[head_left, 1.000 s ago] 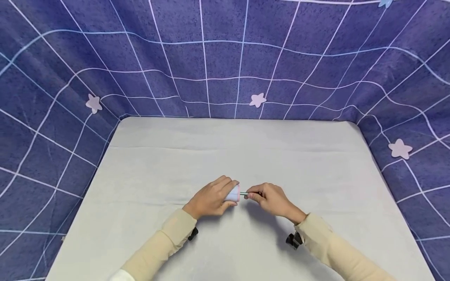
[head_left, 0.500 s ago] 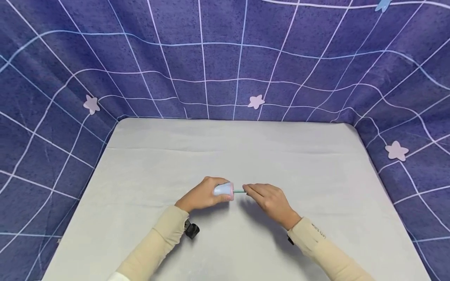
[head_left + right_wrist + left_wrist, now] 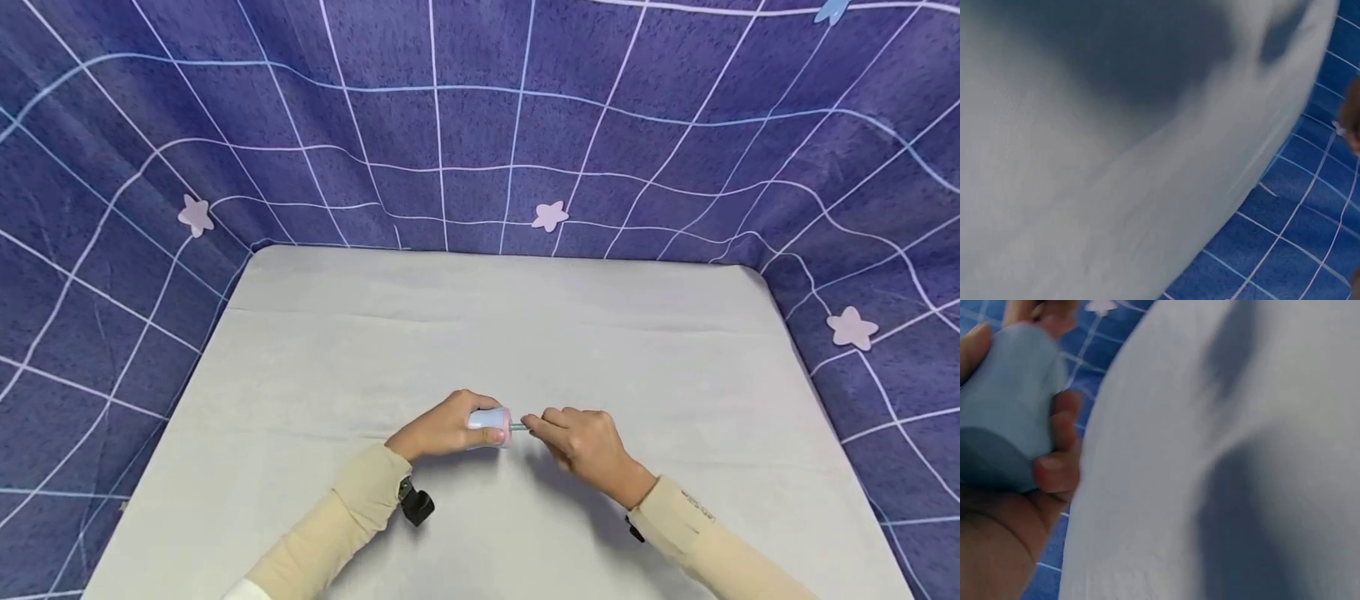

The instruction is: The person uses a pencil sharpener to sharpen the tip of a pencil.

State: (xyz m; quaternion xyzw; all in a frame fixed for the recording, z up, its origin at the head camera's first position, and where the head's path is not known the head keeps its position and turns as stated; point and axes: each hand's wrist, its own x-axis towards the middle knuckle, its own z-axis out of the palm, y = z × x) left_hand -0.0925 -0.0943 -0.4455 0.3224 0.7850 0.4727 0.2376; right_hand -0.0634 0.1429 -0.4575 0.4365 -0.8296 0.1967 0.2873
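In the head view my left hand (image 3: 442, 429) grips a light-blue, cup-shaped body (image 3: 485, 418) from the side, its fingers behind and its thumb in front. A pink rim (image 3: 506, 427) faces right, and from it sticks a thin greenish, pencil-like stick (image 3: 519, 427). My right hand (image 3: 588, 446) pinches this stick close to the rim and covers its far end. The left wrist view has the smooth blue body (image 3: 1013, 394) between thumb and curled fingers, its darker rounded base toward the palm. Just a sliver of fingers (image 3: 1352, 115) enters the right wrist view.
A white-covered table (image 3: 495, 333) lies beneath both hands, which cast shadows on it. Purple grid-patterned curtains (image 3: 480, 125) with star shapes stand along the back and both sides. Small black cameras (image 3: 416, 502) hang at the wrists.
The right hand has changed its grip along the stick, its fingers straightening over it and then curling again. Both hands shifted left, then back right and a little nearer. The exposed stick length varies.
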